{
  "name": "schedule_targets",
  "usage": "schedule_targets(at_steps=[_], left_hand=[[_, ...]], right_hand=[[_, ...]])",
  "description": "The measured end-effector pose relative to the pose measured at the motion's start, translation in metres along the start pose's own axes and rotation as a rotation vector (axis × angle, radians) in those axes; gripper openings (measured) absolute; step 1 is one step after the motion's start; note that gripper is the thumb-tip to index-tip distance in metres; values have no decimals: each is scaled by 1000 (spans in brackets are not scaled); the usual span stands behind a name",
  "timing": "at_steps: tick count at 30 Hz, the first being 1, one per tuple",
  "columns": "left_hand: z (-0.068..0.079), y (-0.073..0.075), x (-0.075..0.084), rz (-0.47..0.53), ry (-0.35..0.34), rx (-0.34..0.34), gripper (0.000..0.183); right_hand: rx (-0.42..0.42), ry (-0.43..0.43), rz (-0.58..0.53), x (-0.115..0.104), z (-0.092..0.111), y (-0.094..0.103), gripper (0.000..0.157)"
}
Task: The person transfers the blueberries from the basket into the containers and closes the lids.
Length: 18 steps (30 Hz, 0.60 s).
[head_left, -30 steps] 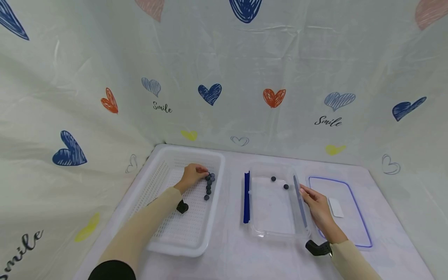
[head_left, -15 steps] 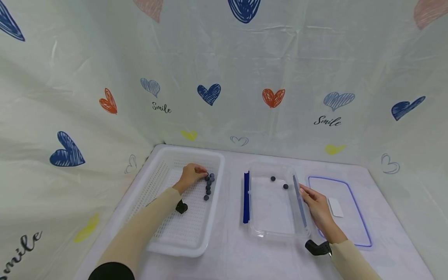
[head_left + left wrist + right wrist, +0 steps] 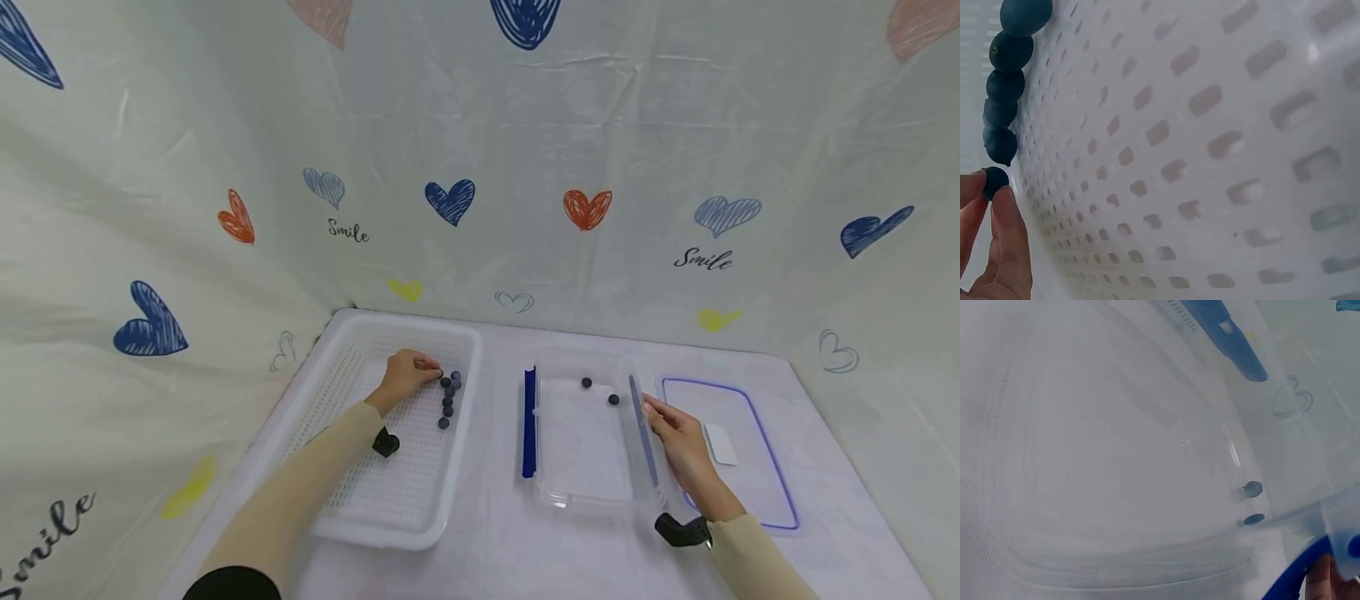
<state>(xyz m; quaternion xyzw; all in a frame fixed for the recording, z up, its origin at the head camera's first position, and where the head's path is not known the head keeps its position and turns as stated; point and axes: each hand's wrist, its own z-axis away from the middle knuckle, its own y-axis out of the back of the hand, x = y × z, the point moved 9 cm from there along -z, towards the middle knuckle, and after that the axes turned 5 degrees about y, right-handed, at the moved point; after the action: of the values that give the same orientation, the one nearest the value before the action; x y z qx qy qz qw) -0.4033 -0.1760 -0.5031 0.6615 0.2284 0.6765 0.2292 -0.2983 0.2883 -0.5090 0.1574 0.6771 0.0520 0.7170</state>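
Note:
My left hand (image 3: 407, 375) is inside the white perforated basket (image 3: 465, 433). Its thumb and fingertips pinch a small dark blueberry (image 3: 995, 183), which sits just off the end of a line of several similar blueberries (image 3: 1005, 87) on the basket floor. To the right stands a clear plastic box (image 3: 585, 502) with two blueberries (image 3: 1252, 489) lying in it. My right hand (image 3: 678, 442) is at the box's right side, with its thumb and fingers holding the blue latch (image 3: 1297, 572) there; most of this hand is hidden in the right wrist view.
A clear lid with a blue seal (image 3: 765, 433) lies on the white tabletop (image 3: 495, 533), right of the box and partly behind my right hand. Another blue latch (image 3: 529, 425) sticks out from the box's left side. A heart-printed sheet (image 3: 525, 125) hangs behind the table.
My left hand has shifted slightly left, away from the line of blueberries, still pinching one. My right hand and the box have stayed in place.

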Motion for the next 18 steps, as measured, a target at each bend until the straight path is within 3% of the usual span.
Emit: schedule_targets(at_steps=[11,18], left_hand=[[8,9,9,26,21,-18,16],[12,22,15,133,45,-27,20]], right_hand=[[-8,-1,-15,-1,1,1,56],[-21,5,-5,0,0,0,56]])
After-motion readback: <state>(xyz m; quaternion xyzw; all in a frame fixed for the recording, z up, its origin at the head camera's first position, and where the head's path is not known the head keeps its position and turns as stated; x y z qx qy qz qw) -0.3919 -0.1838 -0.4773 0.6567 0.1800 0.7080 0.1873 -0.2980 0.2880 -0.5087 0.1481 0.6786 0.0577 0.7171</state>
